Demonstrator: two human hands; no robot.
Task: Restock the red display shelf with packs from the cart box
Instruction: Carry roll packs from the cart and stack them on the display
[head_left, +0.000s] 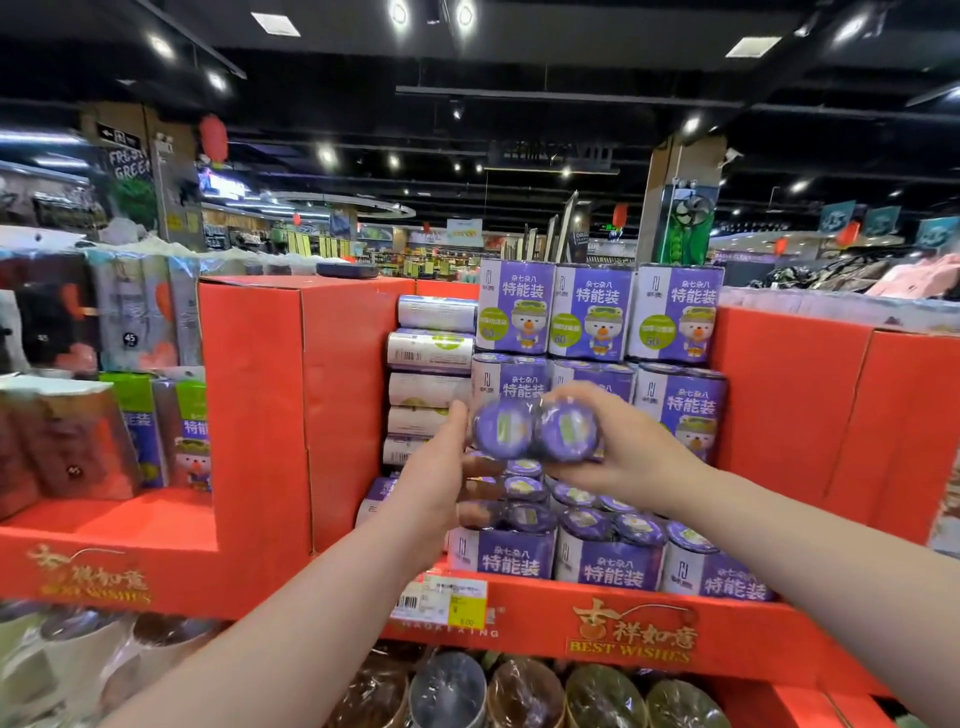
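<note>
1. Two hands carry one pack (535, 431) in front of the red display shelf (524, 605), level with its middle tier and above the front edge.
2. Right hand (631, 454) has its grip clamped over the pack's top and right side. Left hand (434, 475) grips the left end, thumb up against it and fingers curled beneath, though these are blurred.
3. Long axis: the two round ends face the person side by side, so the rolls point straight into the shelf.
4. The shelved packs (605, 566) stand upright with their round ends up. Judging by that, the held pack must be tipped a quarter turn before it goes down.
5. The likely spot lies just below and behind the pack, on the low stack near the front edge. Both hands are about equally near; the right has the fuller hold.
</note>
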